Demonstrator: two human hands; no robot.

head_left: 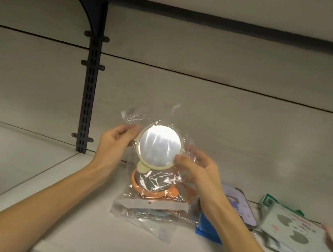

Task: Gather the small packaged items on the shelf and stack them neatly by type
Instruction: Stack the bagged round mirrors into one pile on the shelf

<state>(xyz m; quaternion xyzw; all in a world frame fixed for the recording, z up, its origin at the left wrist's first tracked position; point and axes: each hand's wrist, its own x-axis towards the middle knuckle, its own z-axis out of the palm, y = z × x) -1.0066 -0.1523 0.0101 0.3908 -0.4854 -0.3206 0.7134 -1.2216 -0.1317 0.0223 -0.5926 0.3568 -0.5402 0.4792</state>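
Note:
A round cream-rimmed mirror [159, 145] in a clear plastic bag is held up above the shelf between both hands. My left hand [114, 146] pinches its upper left edge. My right hand [195, 169] grips its lower right edge through the bag. Directly beneath lies an orange-rimmed mirror [146, 189] in its own bag, on top of another clear packet [143, 211] with a white card and something light blue inside.
A blue packet [205, 225] and a dark purple-edged packet [240, 205] lie right of the pile. Further right is a loose stack of pale green illustrated packets [294, 235]. The white shelf board [23, 168] extends left; a black slotted upright [89, 92] stands at the back wall.

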